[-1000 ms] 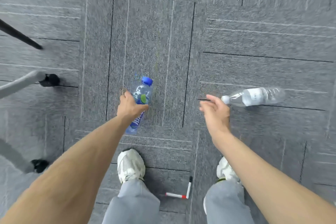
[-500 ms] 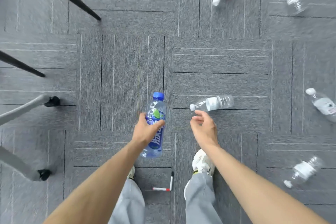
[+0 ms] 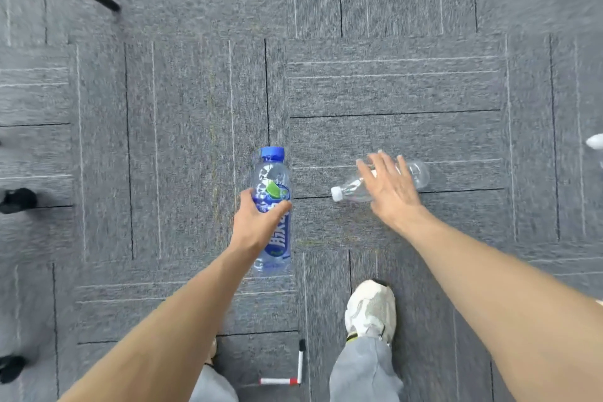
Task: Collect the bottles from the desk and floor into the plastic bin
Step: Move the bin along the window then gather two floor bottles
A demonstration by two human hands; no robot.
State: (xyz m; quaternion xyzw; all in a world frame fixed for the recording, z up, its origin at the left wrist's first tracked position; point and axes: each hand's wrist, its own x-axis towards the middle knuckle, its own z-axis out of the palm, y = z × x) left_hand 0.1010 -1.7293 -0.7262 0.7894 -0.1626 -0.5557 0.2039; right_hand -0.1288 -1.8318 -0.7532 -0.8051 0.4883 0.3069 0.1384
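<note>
head view: left grip [image 3: 257, 225] held the blue-capped bottle [image 3: 272, 173]; right grip [image 3: 390, 192], spread and empty, hovered over the clear bottle [image 3: 349, 189] lying on the carpet [image 3: 195, 108], likely to clasp it next

An office: grey carpet tiles [image 3: 391, 81], chair casters [image 3: 18, 201].

Both bare forearms are stretching forward and down. Left hand [image 3: 257, 225] is gripping a blue-capped clear plastic bottle [image 3: 272, 173], thumb curling across its label. Right hand [image 3: 390, 189] is holding fingers spread straight, palm down.
</note>
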